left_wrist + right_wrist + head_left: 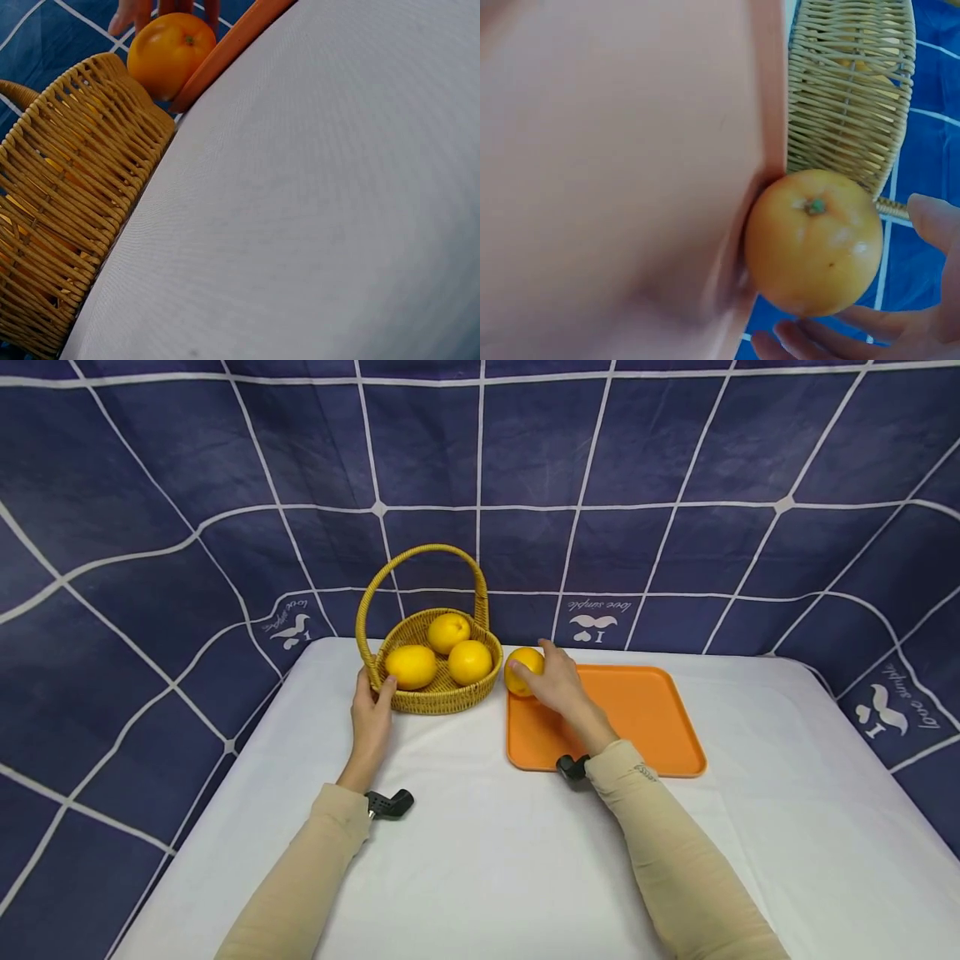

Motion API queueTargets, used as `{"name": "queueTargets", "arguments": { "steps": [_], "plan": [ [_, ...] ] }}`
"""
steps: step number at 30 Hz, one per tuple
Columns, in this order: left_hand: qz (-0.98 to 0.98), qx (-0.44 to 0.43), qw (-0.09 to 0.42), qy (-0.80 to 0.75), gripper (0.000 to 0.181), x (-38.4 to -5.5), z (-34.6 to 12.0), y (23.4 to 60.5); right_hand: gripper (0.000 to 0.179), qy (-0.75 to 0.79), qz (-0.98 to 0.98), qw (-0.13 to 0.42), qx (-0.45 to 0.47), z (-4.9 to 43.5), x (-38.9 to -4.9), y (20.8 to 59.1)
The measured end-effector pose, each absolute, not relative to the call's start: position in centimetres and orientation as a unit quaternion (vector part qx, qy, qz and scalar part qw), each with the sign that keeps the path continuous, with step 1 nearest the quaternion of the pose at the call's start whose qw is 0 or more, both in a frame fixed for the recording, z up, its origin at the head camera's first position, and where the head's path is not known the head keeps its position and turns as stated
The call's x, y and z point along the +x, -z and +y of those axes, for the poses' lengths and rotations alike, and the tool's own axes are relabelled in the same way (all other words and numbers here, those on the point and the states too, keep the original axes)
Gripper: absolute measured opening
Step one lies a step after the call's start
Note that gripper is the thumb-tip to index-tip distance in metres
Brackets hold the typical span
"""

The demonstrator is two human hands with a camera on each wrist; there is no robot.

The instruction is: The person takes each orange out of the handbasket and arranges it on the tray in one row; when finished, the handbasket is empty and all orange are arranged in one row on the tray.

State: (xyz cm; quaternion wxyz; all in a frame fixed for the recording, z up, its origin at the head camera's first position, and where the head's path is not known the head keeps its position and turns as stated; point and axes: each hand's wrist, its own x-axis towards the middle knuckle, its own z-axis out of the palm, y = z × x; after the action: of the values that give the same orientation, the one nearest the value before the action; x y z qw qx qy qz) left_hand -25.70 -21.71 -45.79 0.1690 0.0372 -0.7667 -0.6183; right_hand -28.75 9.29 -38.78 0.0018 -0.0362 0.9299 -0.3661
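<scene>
A wicker basket [442,702] with a tall arched handle holds several yellow-orange fruits, among them a long one [411,667] and two rounder ones [469,662]. My left hand [371,714] grips the basket's left side, thumb over the rim and fingers outside. Another orange [814,244] sits at the far left corner of the orange tray [637,718], close beside the basket. Around this fruit my right hand [557,681] is spread. In the right wrist view its thumb [934,223] stands apart from the peel, while the other fingers are behind the fruit.
A white cloth [480,860] covers the table. Behind and at both sides hangs a dark blue curtain [540,552] with white grid lines, right at the table's back edge. The basket's handle [423,550] rises high above its rim.
</scene>
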Motion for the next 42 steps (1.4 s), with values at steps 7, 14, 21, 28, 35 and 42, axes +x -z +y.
{"name": "queueTargets", "arguments": {
  "steps": [7, 14, 21, 28, 35, 42],
  "plan": [
    [-0.766, 0.042, 0.158, 0.622, 0.059, -25.8, -21.8, 45.6, 0.082, 0.355, 0.931, -0.039, -0.074, 8.2, -28.7, 37.6],
    [-0.771, 0.035, 0.177, 0.611, 0.059, -25.5, -21.9, 45.9, 0.077, 0.349, 0.928, -0.059, -0.114, 5.8, -28.9, 36.4],
    [-0.771, 0.041, 0.175, 0.611, 0.06, -25.6, -21.9, 46.1, 0.078, 0.358, 0.923, -0.043, -0.136, 4.0, -29.3, 35.9],
    [-0.772, 0.037, 0.178, 0.609, 0.059, -25.7, -21.6, 45.8, 0.078, 0.351, 0.922, -0.03, -0.164, 2.6, -30.3, 36.3],
    [-0.77, 0.041, 0.178, 0.611, 0.06, -25.6, -21.5, 45.8, 0.074, 0.339, 0.924, -0.011, -0.178, 1.2, -31.0, 36.8],
    [-0.771, 0.042, 0.182, 0.609, 0.06, -25.7, -21.6, 45.8, 0.079, 0.263, 0.949, 0.008, -0.172, -0.1, -31.2, 36.8]
  ]
}}
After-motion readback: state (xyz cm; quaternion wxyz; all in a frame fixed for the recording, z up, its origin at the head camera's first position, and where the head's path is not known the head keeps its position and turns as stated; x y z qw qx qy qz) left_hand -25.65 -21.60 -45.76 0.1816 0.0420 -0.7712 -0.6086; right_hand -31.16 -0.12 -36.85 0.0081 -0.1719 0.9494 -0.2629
